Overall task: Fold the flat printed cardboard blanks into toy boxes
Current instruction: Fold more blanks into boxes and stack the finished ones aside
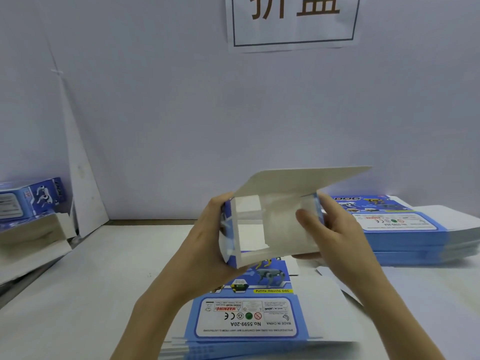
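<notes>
I hold a half-formed toy box [275,227] up over the table, its open end facing me and its white inside showing. A long white flap [298,181] sticks out from its top edge, away from me. My left hand [205,245] grips the blue printed left wall, with the thumb on the outside. My right hand [335,229] clasps the right wall, thumb curled inside the opening. Under the box lies a stack of flat blue printed blanks [246,315] at the table's near edge.
A second, taller stack of flat blanks [405,229] lies at the right. Folded boxes [31,198] are piled at the far left beside a white cardboard support [83,178]. A paper sign [293,22] hangs on the white wall behind.
</notes>
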`<state>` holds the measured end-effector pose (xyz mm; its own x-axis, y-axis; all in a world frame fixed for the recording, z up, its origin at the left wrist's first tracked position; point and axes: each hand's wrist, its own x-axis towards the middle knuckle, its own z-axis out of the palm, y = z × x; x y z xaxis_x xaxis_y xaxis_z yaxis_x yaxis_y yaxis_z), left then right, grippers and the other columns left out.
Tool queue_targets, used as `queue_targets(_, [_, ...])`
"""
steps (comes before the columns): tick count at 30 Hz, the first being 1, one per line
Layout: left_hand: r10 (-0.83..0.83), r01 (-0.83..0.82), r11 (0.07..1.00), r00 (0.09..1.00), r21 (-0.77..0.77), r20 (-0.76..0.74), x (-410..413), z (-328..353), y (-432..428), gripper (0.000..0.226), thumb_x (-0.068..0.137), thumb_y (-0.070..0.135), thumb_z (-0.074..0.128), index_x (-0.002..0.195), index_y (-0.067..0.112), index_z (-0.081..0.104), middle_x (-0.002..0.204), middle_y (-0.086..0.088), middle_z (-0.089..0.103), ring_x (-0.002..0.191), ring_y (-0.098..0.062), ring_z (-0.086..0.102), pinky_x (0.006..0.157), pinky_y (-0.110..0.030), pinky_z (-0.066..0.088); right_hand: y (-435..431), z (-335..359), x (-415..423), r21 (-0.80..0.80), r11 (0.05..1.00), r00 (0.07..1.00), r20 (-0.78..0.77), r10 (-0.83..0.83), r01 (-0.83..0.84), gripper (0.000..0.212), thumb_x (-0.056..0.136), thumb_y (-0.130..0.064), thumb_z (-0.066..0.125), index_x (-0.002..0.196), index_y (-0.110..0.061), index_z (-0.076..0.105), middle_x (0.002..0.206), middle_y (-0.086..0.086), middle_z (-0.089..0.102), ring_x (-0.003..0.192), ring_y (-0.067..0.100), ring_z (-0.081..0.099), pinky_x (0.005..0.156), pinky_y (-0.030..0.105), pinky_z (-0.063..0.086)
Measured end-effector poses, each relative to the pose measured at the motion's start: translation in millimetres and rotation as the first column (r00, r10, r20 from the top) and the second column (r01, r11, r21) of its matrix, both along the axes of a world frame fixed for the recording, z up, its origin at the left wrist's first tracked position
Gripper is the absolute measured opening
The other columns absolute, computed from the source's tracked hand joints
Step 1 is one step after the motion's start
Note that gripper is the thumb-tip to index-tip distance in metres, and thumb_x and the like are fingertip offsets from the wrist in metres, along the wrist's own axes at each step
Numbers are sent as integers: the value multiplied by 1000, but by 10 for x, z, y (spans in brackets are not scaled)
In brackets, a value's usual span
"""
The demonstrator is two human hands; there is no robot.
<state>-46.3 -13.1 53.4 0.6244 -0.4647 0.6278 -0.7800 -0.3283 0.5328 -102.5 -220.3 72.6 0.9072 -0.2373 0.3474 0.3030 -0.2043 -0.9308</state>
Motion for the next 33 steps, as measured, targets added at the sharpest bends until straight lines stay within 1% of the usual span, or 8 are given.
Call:
queue_targets(6, [-3, 3, 1000, 999, 5, -45, 10, 9, 7, 88, 62, 27, 89, 123, 48, 28, 119, 16, 57, 105, -9, 61, 80, -21, 55, -123, 17, -30, -381, 923, 969, -202, -145, 58, 42, 99, -29, 44, 85, 7, 60, 94, 32, 57, 48, 17, 65, 39, 15, 43])
queue_targets(12, [-11, 7, 1000, 989, -27, -148, -35, 57, 39, 89, 63, 28, 89, 129, 49, 32, 119, 31, 53, 107, 5, 56, 77, -15, 53, -67, 61, -75, -531, 838, 973, -93, -210, 130, 46, 95, -29, 47, 70, 7, 58, 49, 14, 55, 41, 17, 59, 44, 31, 43])
queue_targets(18, [-359, 343, 930, 781, -128, -511, -89, 102, 76, 125, 53, 40, 90, 149, 42, 11, 151, 13, 34, 129, -16, 50, 92, -41, 54, -42, 60, -17, -521, 801, 929, -38, -368, 296, 47, 96, -21, 45, 65, 14, 44, 69, 32, 54, 67, 46, 55, 63, 50, 50])
queue_targets(21, [-409, 304, 912, 699, -274, -586, -82, 126, -6, 99, 55, 14, 63, 145, 35, 28, 152, 4, 33, 135, -26, 40, 103, -52, 44, -73, 52, -5, -506, 814, 920, -91, -381, 287, 46, 96, -19, 44, 68, 17, 46, 71, 34, 56, 65, 45, 57, 62, 47, 48])
queue_targets(24, [-270, 203, 962, 808, -184, -524, -1, 144, -191, 101, 50, 36, 73, 143, 20, 36, 122, 13, 55, 106, -2, 54, 96, -19, 44, -79, 52, -6, -530, 804, 917, -116, -383, 269, 45, 95, -19, 44, 68, 17, 46, 67, 33, 58, 60, 41, 55, 61, 44, 47])
queue_targets(26, [-214, 131, 968, 872, -212, -440, 50, 97, -194, 73, 66, 33, 56, 133, 5, 44, 100, 16, 52, 86, 8, 46, 82, -5, 40, -78, 55, -22, -575, 785, 925, -119, -360, 231, 44, 96, -19, 43, 64, 11, 47, 66, 29, 58, 65, 42, 57, 62, 44, 47])
queue_targets(31, [-293, 102, 931, 782, -351, -549, -47, 52, -104, 30, 67, 50, 65, 97, 52, 62, 91, 27, 66, 82, 5, 61, 69, -15, 49, 16, 43, -45, -705, 695, 956, -84, -279, 141, 47, 99, -20, 41, 52, -18, 32, 52, 5, 43, 62, 34, 53, 60, 40, 44])
queue_targets(33, [-215, 9, 932, 818, -362, -533, -73, 41, -102, 27, 80, 33, 65, 92, 57, 60, 91, 32, 65, 82, 5, 62, 68, -16, 49, 58, 31, -32, -735, 657, 956, -45, -288, 164, 49, 99, -23, 41, 51, -17, 32, 50, 4, 42, 56, 25, 49, 52, 35, 39])
